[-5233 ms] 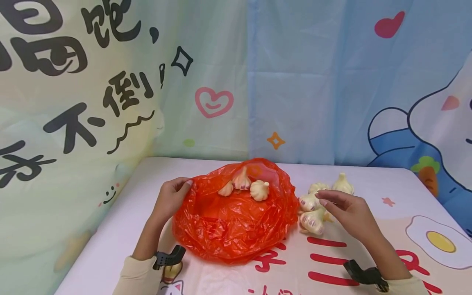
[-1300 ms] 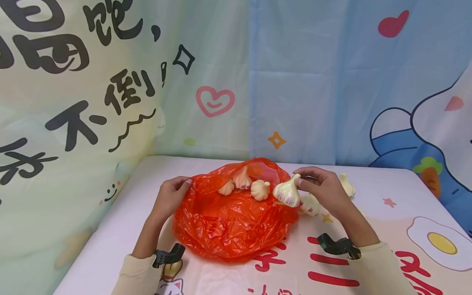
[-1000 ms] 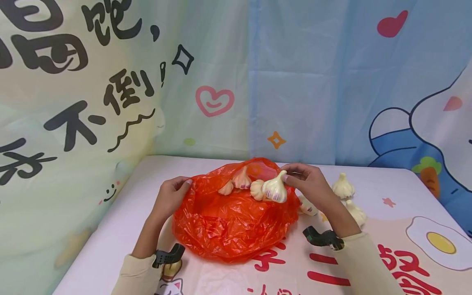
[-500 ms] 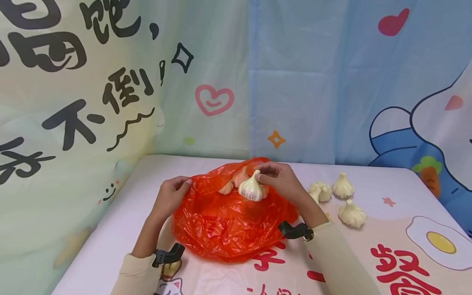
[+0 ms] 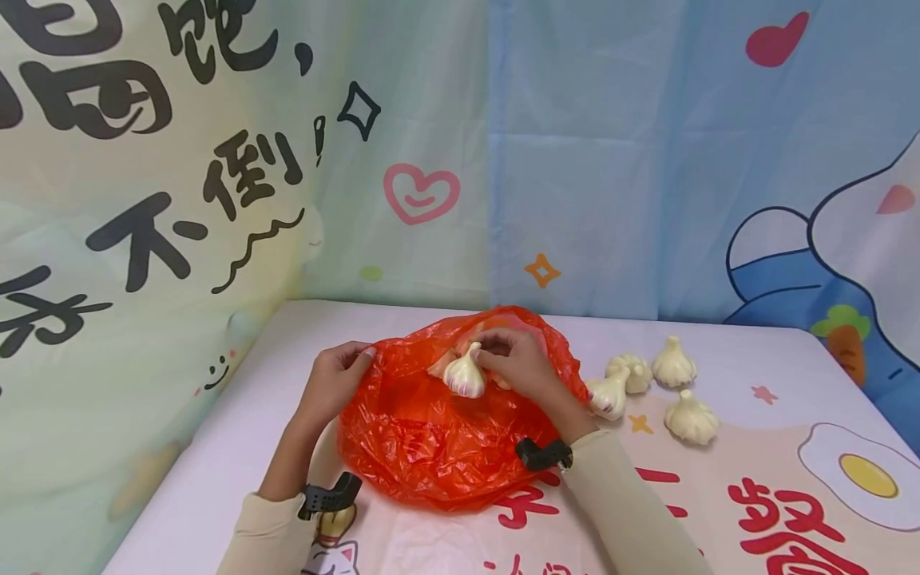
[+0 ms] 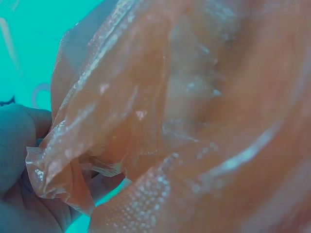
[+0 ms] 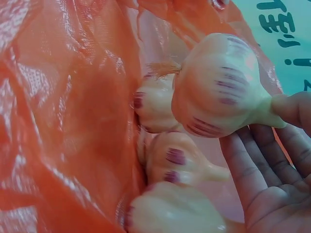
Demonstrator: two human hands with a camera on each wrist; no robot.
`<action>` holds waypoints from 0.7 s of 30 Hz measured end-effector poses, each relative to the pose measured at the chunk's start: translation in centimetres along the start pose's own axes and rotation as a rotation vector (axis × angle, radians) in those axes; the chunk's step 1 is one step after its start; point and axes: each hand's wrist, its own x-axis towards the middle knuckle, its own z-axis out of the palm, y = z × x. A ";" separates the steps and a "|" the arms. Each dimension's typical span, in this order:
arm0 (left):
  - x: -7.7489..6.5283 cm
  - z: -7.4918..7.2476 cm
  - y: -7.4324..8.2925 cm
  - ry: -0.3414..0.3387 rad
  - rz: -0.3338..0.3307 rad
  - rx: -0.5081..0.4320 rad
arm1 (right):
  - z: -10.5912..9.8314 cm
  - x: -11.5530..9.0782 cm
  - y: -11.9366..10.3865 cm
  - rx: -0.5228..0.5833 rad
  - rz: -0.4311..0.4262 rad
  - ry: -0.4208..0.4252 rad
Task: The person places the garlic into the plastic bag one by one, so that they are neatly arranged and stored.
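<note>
A red plastic bag (image 5: 431, 455) stands with its mouth spread wide on the table. At its left rim my left hand (image 5: 336, 385) pinches the film between thumb and fingers; the left wrist view shows the crumpled bag edge (image 6: 58, 170) in that grip. My right hand (image 5: 523, 363) pinches a garlic bulb (image 5: 465, 375) by its stem, over the bag's mouth. In the right wrist view this bulb (image 7: 218, 87) hangs above several other bulbs (image 7: 175, 160) lying inside the bag, with purple streaks on their skins. In the head view the right hand largely hides those bulbs.
To the bag's right lie several more garlic bulbs: one close to the bag (image 5: 608, 397), one behind it (image 5: 632, 372), one at the back (image 5: 674, 363) and one nearer the front (image 5: 691, 418). A printed cloth covers the table (image 5: 762, 383). A patterned curtain (image 5: 575, 160) hangs behind.
My right hand has taken a garlic bulb from the pile on the right and carried it left over the bag's mouth. My left hand has stayed at the bag's rim.
</note>
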 end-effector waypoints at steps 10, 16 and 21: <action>0.0 0.0 -0.1 0.004 -0.003 0.012 | 2.1 0.6 1.9 0.057 -0.012 0.011; 0.0 0.1 -0.1 0.004 -0.017 0.014 | 3.2 0.8 2.1 0.032 0.028 0.004; 0.0 0.0 -0.1 0.005 -0.026 0.011 | 4.0 0.7 1.9 -0.003 0.065 0.018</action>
